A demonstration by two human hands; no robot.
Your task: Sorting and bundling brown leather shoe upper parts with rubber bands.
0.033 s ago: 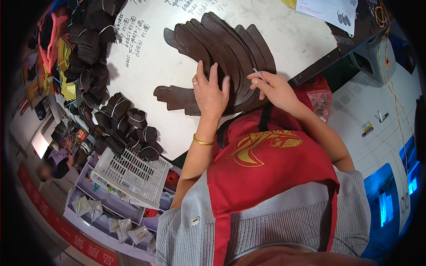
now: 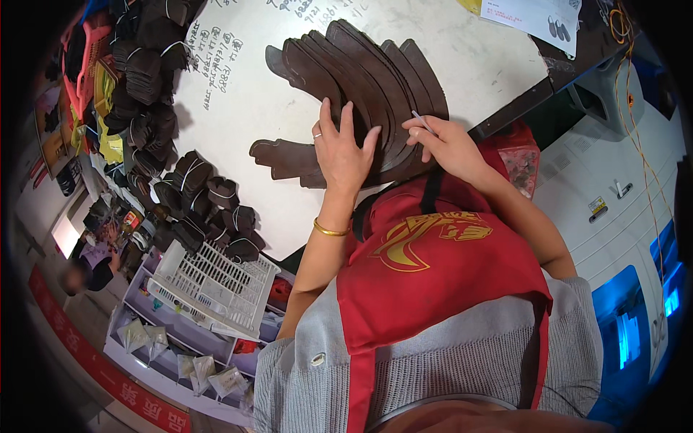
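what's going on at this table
A person in a red apron is working at a white table. Their left hand lies flat on a fanned-out stack of dark brown leather pieces, holding them down. Their right hand holds a thin pen-like stick with its tip at the edge of the stack. More dark folded pieces are piled along the table's left side, and a white plastic basket sits just below them.

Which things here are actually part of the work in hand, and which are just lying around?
In use: fanned dark brown leather pieces under the left hand; silver pen in the right hand.

Lying about: white plastic basket; stacked dark pieces; paper sheet.
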